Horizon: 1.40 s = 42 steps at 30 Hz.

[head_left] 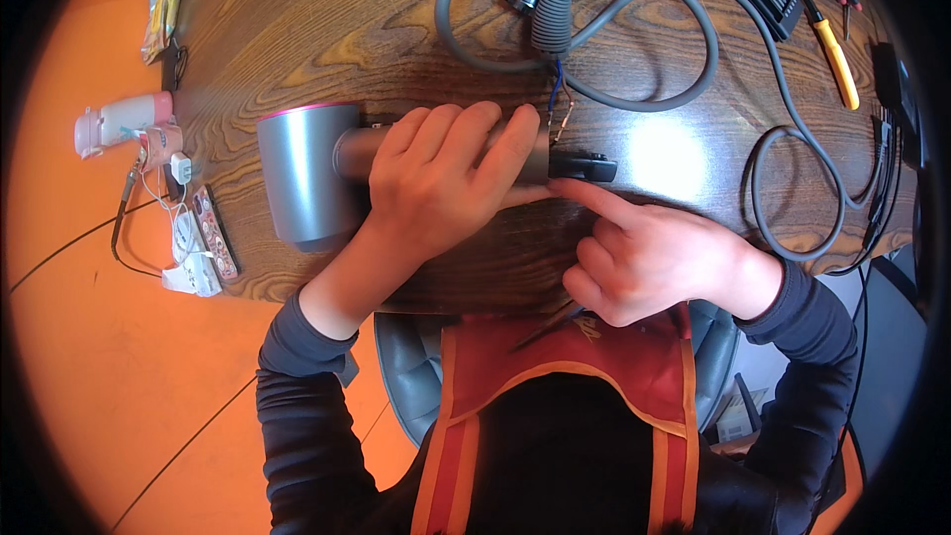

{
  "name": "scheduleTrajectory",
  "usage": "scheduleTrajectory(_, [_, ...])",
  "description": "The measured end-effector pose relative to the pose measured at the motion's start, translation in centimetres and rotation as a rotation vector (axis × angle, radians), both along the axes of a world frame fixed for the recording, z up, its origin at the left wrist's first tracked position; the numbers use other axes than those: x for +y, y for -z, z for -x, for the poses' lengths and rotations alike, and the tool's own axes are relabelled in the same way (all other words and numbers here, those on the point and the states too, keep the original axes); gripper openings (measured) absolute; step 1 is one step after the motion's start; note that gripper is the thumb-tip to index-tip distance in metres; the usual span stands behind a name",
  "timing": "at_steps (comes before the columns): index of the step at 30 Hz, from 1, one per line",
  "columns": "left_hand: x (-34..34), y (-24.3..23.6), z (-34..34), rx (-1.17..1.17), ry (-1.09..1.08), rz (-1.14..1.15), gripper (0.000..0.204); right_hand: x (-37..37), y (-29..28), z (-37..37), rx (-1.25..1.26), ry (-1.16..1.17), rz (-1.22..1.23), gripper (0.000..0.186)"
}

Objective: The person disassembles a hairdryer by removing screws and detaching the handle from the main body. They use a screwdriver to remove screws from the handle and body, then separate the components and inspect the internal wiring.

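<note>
Our left hand (436, 173) grips the handle (355, 155) of a hair dryer (322, 163) over the wooden table (267, 50), its wide head (305, 188) left of that hand. Our right hand (649, 263) extends its index finger near the handle's right end, other fingers curled; we cannot tell whether it holds anything. Beyond loops a grey cable (711, 40).

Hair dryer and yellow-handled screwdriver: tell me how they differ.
The hair dryer is thick-bodied and grey with a pink rim; the screwdriver is slim with a yellow handle. The left hand grips the hair dryer by its handle, while the screwdriver lies untouched on the table. The hair dryer's handle runs roughly sideways; the screwdriver slants, its shaft pointing away from the person. Both have a handle.
</note>
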<state>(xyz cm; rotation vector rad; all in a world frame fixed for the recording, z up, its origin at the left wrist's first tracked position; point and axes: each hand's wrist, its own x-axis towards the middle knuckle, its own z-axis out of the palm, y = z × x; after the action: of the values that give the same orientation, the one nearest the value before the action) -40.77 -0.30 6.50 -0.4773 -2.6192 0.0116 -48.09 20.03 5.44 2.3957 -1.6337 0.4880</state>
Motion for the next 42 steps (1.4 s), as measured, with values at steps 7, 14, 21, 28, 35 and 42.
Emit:
scheduleTrajectory(7, [0.1,0.0,0.0,0.000,-0.003,-0.030,0.053,0.0,0.0,0.0,0.007,0.019,0.029,0.016])
scheduleTrajectory(14, [-0.2,-0.2,0.0,-0.016,-0.014,-0.011,0.056,1.4,0.4,0.0,-0.105,-0.065,0.055,0.013])
scheduleTrajectory(21, [-2.5,-0.2,0.6,0.101,-0.032,-0.028,0.053,3.8,0.2,0.7,-0.313,0.126,0.163,0.020])
scheduleTrajectory(28, [-3.9,-1.5,0.4,0.124,-0.005,-0.189,0.056,2.3,-0.6,1.2,-0.455,0.364,0.114,0.028])
scheduleTrajectory(35, [-3.5,-1.0,-0.4,0.099,-0.092,-0.137,0.059,-1.0,-0.4,0.5,-0.678,0.630,-0.018,0.037])
scheduleTrajectory(42, [-2.7,0.2,0.0,0.257,-0.104,-0.157,0.058,-1.5,1.1,1.2,-1.081,0.762,-0.112,0.009])
